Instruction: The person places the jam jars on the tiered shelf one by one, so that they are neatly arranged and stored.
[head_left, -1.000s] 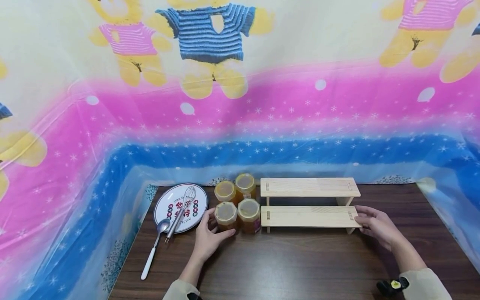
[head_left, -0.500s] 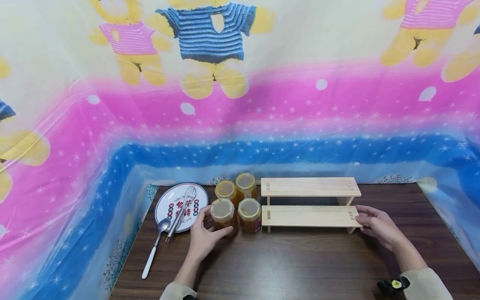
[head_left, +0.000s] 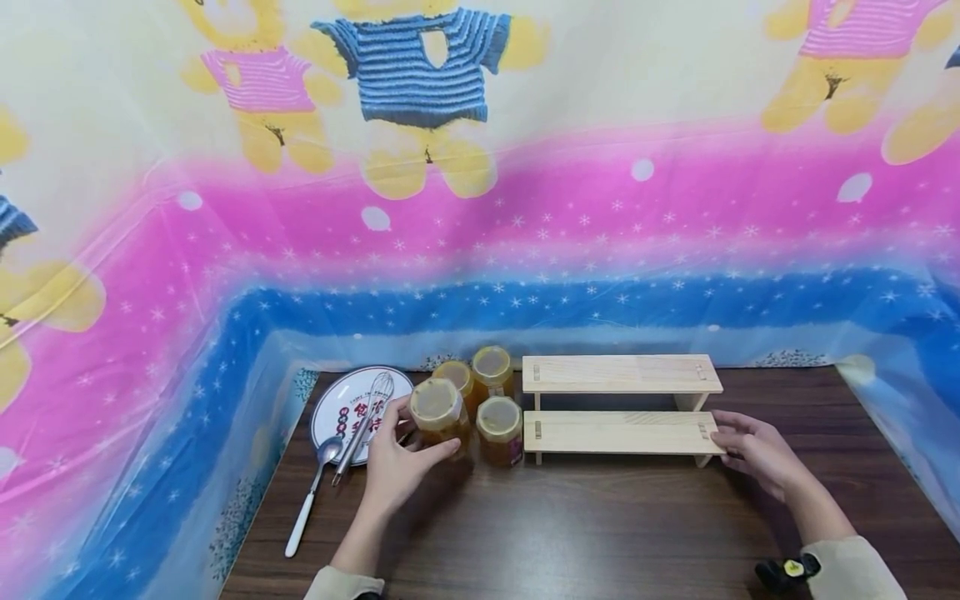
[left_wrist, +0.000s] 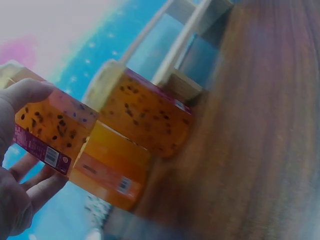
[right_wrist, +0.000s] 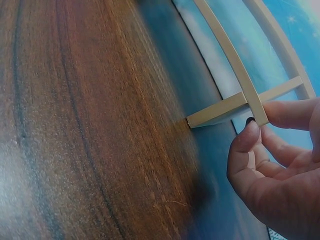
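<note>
In my left hand [head_left: 397, 467] I grip a jar [head_left: 438, 408] of orange jam with dark seeds and a yellowish lid. The left wrist view shows this jar [left_wrist: 55, 122] raised clear of the table, thumb on one side and fingers on the other. Behind and beside it stand three more jars, among them a seeded jar [head_left: 498, 429] and a plain orange jar [left_wrist: 112, 165]. My right hand [head_left: 757, 454] pinches the right end of the lower board of a two-tier wooden shelf [head_left: 618, 433]; in the right wrist view, thumb and forefinger hold the board's end [right_wrist: 257, 112].
Left of the jars lies a white plate [head_left: 326, 417] with red lettering and a whisk [head_left: 367, 421] across it. A white-handled spoon [head_left: 303, 517] leans on its rim. Patterned cloth [head_left: 480, 308] hangs behind the dark wooden table [head_left: 570, 533].
My left hand has lifted the front left jar and carried it up and to the left, away from the neighbouring jar. My right hand stays at the shelf's end.
</note>
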